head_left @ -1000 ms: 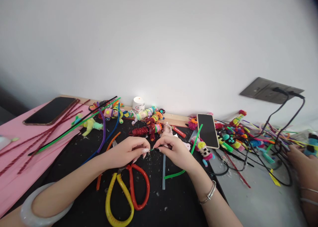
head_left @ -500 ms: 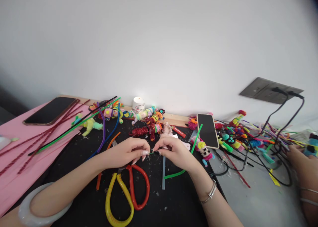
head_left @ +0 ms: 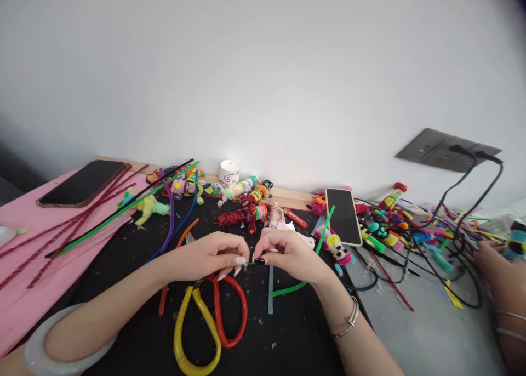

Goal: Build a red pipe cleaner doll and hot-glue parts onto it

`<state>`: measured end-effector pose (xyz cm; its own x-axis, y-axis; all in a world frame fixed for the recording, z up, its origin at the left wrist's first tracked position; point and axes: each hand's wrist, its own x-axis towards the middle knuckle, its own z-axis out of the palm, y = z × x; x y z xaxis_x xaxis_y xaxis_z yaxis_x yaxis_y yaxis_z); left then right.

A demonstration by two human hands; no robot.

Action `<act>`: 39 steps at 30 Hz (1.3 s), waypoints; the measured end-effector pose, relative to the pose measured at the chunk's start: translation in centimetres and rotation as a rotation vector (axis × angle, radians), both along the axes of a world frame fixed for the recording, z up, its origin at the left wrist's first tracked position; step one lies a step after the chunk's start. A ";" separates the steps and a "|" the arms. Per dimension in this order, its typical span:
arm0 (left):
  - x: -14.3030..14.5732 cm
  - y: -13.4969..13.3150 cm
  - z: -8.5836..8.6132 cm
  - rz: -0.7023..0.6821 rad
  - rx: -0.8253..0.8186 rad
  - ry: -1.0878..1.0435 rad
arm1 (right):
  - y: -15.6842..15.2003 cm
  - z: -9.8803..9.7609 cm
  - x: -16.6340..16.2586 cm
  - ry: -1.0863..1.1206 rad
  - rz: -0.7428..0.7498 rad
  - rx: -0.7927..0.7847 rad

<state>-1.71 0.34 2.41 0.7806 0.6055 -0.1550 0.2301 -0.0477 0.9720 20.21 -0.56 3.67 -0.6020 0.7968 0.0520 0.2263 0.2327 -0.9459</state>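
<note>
My left hand (head_left: 224, 257) and my right hand (head_left: 290, 252) meet fingertip to fingertip above the black mat (head_left: 283, 354). Between them is a short green piece of pipe cleaner (head_left: 251, 263), pinched from both sides and mostly covered by fingers. Under my left hand lie scissors with one yellow and one red handle (head_left: 245, 310); their blades are partly hidden. A bent green pipe cleaner (head_left: 287, 291) passes behind my right wrist. Beside it lies a translucent stick (head_left: 270, 296). Beyond my right hand is a stained pale tool (head_left: 278, 217), partly hidden.
Pink sheet (head_left: 24, 222), dark phone (head_left: 84, 183) and glittery red stems (head_left: 53, 250) lie left. Pipe-cleaner figures (head_left: 255, 211) and a paper cup (head_left: 229, 173) line the back. Right are another phone (head_left: 344, 217), cables (head_left: 479, 277) and another person's hand (head_left: 499, 272).
My fingers have shifted slightly around the green piece, and my left hand sits a little lower. Both hands keep their pinch; the objects around them look unchanged.
</note>
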 end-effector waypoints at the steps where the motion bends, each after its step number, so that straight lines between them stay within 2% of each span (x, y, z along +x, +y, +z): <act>1: 0.0 0.0 0.0 -0.005 -0.007 -0.007 | 0.0 0.0 0.0 0.012 0.009 -0.013; 6: 0.0 -0.2 0.2 -0.009 -0.025 -0.027 | -0.1 0.1 -0.1 0.041 0.028 -0.050; 13: 0.2 -0.1 0.3 0.059 -0.001 -0.033 | 0.6 -0.8 0.9 0.054 -0.099 0.035; 16: 0.2 -0.1 0.2 0.088 0.000 -0.032 | 0.8 -1.0 1.0 0.057 -0.137 0.023; 26: 0.8 0.1 -1.4 0.159 -0.048 -0.118 | -0.2 -1.4 -0.7 -0.019 -0.134 0.114; 33: 0.8 0.0 -1.5 0.147 -0.075 -0.160 | -0.2 -1.6 -0.8 -0.040 -0.121 0.121; 39: 0.8 0.0 -1.6 0.151 -0.089 -0.178 | -0.3 -1.8 -1.0 -0.048 -0.115 0.065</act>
<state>-0.91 0.39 0.86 0.7024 0.7072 -0.0809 0.0526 0.0617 0.9967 19.23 -0.83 1.89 -0.5100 0.8565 0.0791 0.2993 0.2629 -0.9172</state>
